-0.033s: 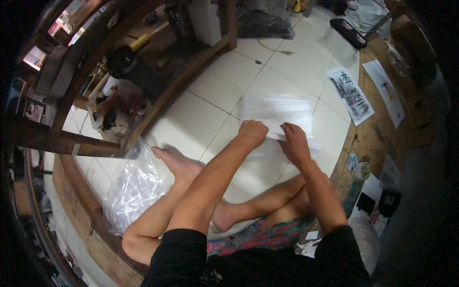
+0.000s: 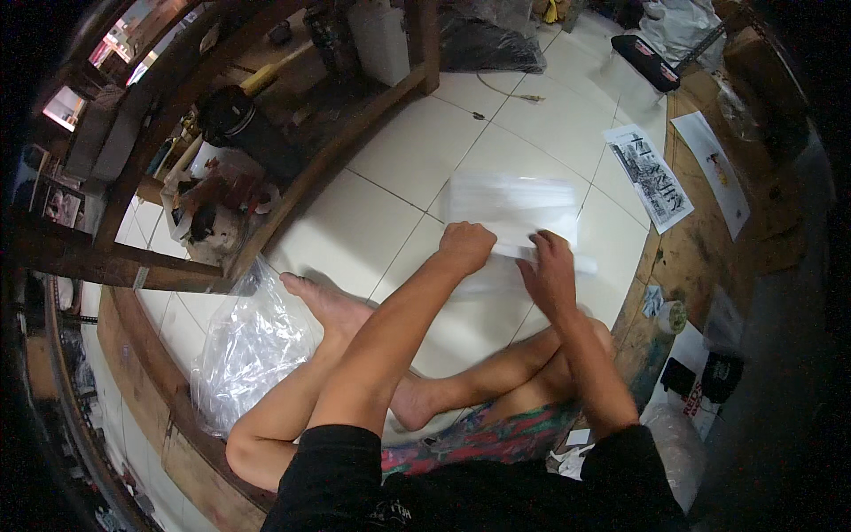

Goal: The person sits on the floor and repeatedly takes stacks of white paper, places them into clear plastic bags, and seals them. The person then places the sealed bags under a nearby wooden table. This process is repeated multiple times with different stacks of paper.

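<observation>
I see left hand fisted, right hand flat, both pressing clear plastic sheet on floor tiles; flattening looks partway done, far end unsmoothed.

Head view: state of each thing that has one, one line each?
left hand: fist-like, pressing on the clear plastic sheet
right hand: fingers bent, flat on the same sheet
clear plastic sheet: lying flat on the tiled floor, near edge pinned under both hands
crumpled plastic bag: loose heap by the foot, untouched
printed paper: flat on the floor, apart from the hands
black pot: upright on the wooden shelf
</observation>
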### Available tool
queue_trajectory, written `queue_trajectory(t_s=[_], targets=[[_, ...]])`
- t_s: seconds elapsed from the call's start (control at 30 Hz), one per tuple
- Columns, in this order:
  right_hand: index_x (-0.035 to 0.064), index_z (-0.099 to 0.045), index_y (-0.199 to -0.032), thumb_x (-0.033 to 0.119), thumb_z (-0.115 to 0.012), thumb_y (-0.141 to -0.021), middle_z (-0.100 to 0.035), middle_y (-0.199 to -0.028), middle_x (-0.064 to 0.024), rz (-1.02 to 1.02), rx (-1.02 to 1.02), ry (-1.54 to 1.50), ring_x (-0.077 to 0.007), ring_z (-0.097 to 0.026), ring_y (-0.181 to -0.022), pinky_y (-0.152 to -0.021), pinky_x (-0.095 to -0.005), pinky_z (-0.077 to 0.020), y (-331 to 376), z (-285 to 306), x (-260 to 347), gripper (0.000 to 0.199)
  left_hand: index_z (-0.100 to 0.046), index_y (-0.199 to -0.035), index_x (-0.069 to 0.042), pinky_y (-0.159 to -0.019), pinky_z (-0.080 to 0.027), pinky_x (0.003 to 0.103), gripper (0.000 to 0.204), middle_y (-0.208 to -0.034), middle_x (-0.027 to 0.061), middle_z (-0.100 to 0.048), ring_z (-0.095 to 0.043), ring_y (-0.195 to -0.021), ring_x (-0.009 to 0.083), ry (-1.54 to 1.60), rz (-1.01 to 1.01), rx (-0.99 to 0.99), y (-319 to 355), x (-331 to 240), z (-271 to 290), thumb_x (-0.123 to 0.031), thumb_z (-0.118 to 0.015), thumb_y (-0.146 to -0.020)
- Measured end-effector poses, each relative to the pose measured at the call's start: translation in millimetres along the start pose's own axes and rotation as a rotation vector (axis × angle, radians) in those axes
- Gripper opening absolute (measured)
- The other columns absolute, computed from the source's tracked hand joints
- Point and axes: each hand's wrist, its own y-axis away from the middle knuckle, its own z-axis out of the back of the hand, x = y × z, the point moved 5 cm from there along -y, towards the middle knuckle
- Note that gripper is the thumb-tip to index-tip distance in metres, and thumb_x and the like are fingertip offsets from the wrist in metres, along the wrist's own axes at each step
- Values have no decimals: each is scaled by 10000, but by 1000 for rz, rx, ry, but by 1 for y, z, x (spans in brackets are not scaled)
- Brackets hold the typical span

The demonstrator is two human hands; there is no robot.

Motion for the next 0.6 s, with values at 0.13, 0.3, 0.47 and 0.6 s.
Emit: queue_trajectory(t_s=[0.13, 0.3, 0.47, 0.6], targets=[[30, -490, -1248, 214, -659, -878, -537, -1239, -172, -864, 241, -823, -307, -541, -1133, -875, -462, -480, 65, -15, -4, 447, -669, -982, -95, -801, -511, 478, 197, -892, 143, -684, -673, -898, 323, 75, -25, -148, 8, 3, 17, -127, -582, -808], [47, -362, -1365, 463, -615, -888, -484, -1317, -144, -1289, -53, -1946, -294, -507, -1175, -965, -489, -434, 49, -44, -5, 681, -656, -924, -94, -709, -499, 448, 153, -837, 124, -683, -682, -801, 296, -61, -127, -202, 26, -40, 22, -146, -568, -810], [33, -424, -1312, 381, -619, -904, -579, -1169, -135, -1401, -274, -1769, -302, -581, -1053, -881, -452, -489, 66, -54, -41, 570, -644, -868, -115, -728, -450, 414, 138, -807, 72, -671, -669, -716, 229, -27, -124, -301, 65, -99, 2, -191, -532, -842], [-32, -467, -1265, 285, -656, -880, -594, -1150, -177, -1489, -51, -1620, -294, -604, -1013, -850, -410, -504, 108, -66, -72, 533, -644, -872, -122, -739, -437, 418, 148, -819, 82, -664, -660, -718, 228, 53, -122, -272, 81, -125, -26, -214, -530, -850]])
